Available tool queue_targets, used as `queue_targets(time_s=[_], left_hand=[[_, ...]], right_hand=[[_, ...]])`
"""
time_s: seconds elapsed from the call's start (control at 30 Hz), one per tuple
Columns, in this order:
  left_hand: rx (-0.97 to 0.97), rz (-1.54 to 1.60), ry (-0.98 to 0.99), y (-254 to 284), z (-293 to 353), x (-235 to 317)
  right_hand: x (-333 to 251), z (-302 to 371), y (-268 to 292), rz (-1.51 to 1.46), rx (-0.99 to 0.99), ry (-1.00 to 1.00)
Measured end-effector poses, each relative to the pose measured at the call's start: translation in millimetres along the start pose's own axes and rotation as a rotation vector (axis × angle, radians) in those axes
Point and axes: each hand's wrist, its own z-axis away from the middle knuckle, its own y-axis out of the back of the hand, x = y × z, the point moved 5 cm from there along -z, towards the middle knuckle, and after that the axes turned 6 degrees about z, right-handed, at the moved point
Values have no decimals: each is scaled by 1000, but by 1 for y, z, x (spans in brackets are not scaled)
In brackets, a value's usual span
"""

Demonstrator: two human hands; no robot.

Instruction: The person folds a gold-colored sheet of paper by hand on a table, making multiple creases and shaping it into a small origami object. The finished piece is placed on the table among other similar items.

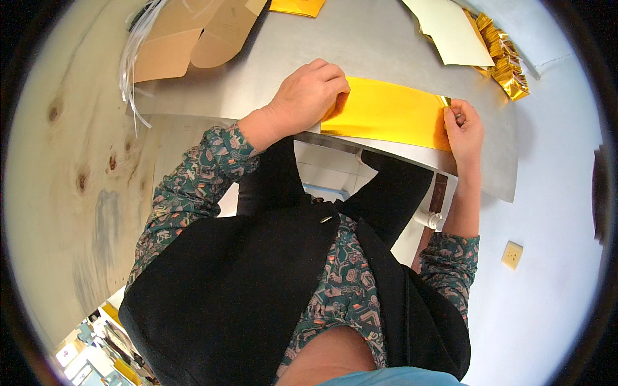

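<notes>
A long strip of shiny gold foil paper [393, 112] lies across the near edge of the metal table. My left hand [313, 91] is closed over its left end, the fingers curled and partly hidden behind the hand. At the strip's right end my right hand [464, 128] pinches the upper corner, where a small fold catches the light. Between the two hands the foil stretches nearly flat. A bit of pale paper shows beneath its left end.
Brown cardboard [222, 38] with white plastic strands [132, 64] lies at the far left. More gold foil [297, 6] sits at the back. Cream card [454, 32] and a pleated gold bundle [505, 58] are at the far right, near the wall. The metal table's [499, 174] edge runs before my lap.
</notes>
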Motion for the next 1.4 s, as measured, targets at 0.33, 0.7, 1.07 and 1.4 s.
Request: queue_targets(time_s=[0.33,0.7,1.07,1.4], left_hand=[[-32,28,-48,0,7,5],[-65,-6,-40,-2,11,3],[-274,-15,-138,9,14,-5],[-371,-25,-146,8,7,-8]], right_hand=[[-89,16,15,230,200,419],[-164,68,-52,224,-314,695],[-163,75,-54,290,-355,779],[-163,71,-55,273,-366,763]])
